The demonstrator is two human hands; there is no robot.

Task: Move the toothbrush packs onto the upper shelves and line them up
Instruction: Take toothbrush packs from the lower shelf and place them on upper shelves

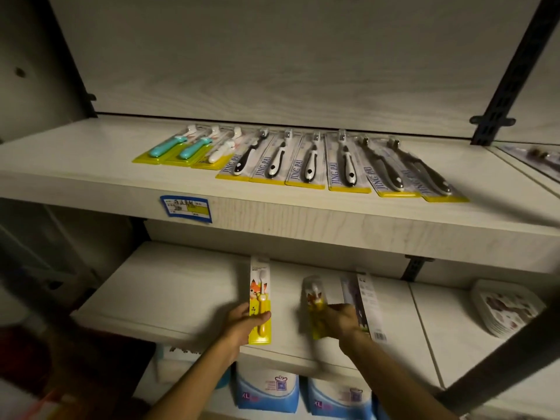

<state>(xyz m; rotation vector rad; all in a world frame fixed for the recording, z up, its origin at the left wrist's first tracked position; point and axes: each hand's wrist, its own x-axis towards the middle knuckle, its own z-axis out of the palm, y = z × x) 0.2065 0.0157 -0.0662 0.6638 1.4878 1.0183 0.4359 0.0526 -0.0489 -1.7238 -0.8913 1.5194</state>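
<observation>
On the upper shelf (91, 165) lies a row of several toothbrush packs (303, 159), teal and white ones at the left, black-and-white ones to the right. Down on the lower shelf (169, 292), my left hand (247, 324) grips a yellow fox-print toothbrush pack (260, 298) by its lower part. My right hand (339, 321) holds a second yellow fox pack (315, 301), which is blurred. A grey and white pack (365, 301) lies flat just right of that hand.
A blue price label (185, 209) is stuck to the upper shelf's front edge. A stack of patterned packets (506, 310) sits at the lower shelf's right. Blue-and-white XL bags (266, 389) stand below. Dark metal uprights (512, 71) frame the shelves.
</observation>
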